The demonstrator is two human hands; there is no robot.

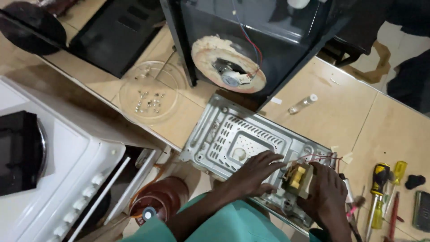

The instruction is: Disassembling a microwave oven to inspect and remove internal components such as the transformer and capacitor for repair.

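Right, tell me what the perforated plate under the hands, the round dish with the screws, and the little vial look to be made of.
Perforated plate: seemingly bare sheet metal, dull silver-grey, with stamped slots and folded edges.
Round dish: probably clear glass, since the tabletop shows through it; moulded rings, screws lying in it.
Vial: clear glass or plastic, cannot tell which; white cap.

Lighting: warm, even indoor light is falling from above. Soft shadows are pooling along the surface [340,112] near edge and under the white appliance [67,179]. Mild glare is showing on the glass plate [150,92]. Frame corners are bending and softening slightly.
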